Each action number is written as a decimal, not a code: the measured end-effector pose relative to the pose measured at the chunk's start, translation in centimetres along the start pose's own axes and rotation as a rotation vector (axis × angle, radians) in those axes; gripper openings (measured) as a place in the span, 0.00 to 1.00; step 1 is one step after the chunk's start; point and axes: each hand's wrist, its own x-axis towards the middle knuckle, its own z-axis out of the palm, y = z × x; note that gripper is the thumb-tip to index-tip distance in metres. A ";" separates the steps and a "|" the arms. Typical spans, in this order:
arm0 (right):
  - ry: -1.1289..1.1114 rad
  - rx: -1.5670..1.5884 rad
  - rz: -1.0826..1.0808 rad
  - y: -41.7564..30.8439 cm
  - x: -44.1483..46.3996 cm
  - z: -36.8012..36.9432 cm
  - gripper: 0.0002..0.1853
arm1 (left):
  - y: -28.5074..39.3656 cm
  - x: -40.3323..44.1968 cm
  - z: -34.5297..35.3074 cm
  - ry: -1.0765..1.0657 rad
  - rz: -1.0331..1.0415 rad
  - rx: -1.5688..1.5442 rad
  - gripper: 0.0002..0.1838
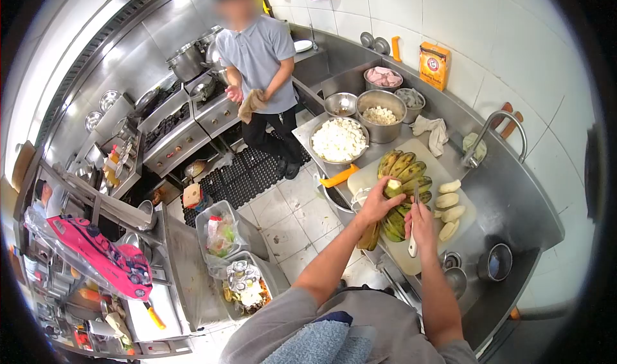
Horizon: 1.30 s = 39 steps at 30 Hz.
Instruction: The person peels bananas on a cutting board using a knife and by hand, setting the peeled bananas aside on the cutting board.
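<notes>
Over a pale cutting board (467, 220), my left hand (382, 201) is closed on a green plantain (393, 188) that shows a pale cut end. Close beside it on the right, my right hand (421, 226) grips a knife (412, 245) with a white handle; its blade points up toward the plantains. A bunch of green and yellow plantains (411, 171) with dark spots lies on the board behind and under my hands. Several peeled plantains (448, 208) rest at the board's right side.
Behind the board stand a bowl of white chunks (339, 140), a steel pot (382, 115) and a bowl of pink pieces (383, 76). A faucet (495, 129) rises at the right. Another person (257, 55) holds a cloth near the stove. Bins (239, 226) stand at lower left.
</notes>
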 end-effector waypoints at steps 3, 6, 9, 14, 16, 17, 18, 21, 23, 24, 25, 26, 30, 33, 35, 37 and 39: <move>0.068 0.068 -0.034 1.9 0.1 -0.5 0.22 | 0.2 0.8 -0.1 -0.068 -0.013 -0.045 0.28; 0.128 0.126 -0.040 2.9 -0.1 -0.8 0.22 | -1.6 2.1 0.6 -0.085 -0.036 -0.178 0.28; 0.174 0.114 -0.030 3.2 -0.5 -0.8 0.22 | -1.4 3.2 0.9 -0.016 -0.073 -0.139 0.29; 0.217 0.064 -0.053 3.2 -0.9 0.0 0.22 | -3.0 5.8 0.9 -0.005 -0.262 -0.451 0.28; 0.224 0.068 -0.053 3.1 -0.9 0.2 0.21 | -4.8 6.5 1.0 -0.012 -0.275 -0.481 0.30; 0.228 0.071 -0.052 3.0 -0.9 0.3 0.20 | -5.8 6.7 0.9 -0.015 -0.273 -0.470 0.32; 0.205 0.064 -0.030 2.8 -1.0 0.2 0.20 | -6.4 6.8 0.8 -0.016 -0.271 -0.459 0.34; 0.121 0.020 0.035 2.1 -0.4 -0.3 0.17 | -2.2 5.3 -0.7 -0.122 -0.238 -0.497 0.32; 0.049 -0.040 0.075 2.1 0.2 -0.7 0.15 | -2.3 5.3 -1.5 -0.174 -0.232 -0.448 0.32; 0.013 -0.045 0.077 1.5 0.3 -0.5 0.16 | -2.3 5.3 -1.9 -0.199 -0.229 -0.423 0.32; -0.022 -0.050 0.079 0.4 0.2 -0.4 0.17 | -1.9 5.2 -2.4 -0.198 -0.225 -0.377 0.30; -0.057 -0.055 0.080 -0.5 0.1 -0.3 0.18 | -1.5 5.0 -2.8 -0.198 -0.222 -0.331 0.28; -0.054 -0.049 -0.100 -3.4 0.0 0.4 0.20 | -2.1 4.9 -3.9 -0.191 -0.110 -0.065 0.26; -0.032 -0.094 -0.242 -5.9 0.6 0.3 0.23 | -4.8 5.0 -3.4 -0.032 0.102 0.201 0.26; 0.042 -0.243 -0.310 -5.7 1.9 -1.2 0.25 | -3.3 3.9 -3.7 -0.034 0.060 0.155 0.28; 0.023 -0.412 -0.196 -6.6 2.2 -2.3 0.22 | -2.4 3.0 -3.6 -0.029 0.036 0.090 0.28; 0.021 -0.483 -0.125 -6.9 2.5 -2.8 0.20 | -1.9 2.2 -3.5 -0.014 0.024 0.006 0.29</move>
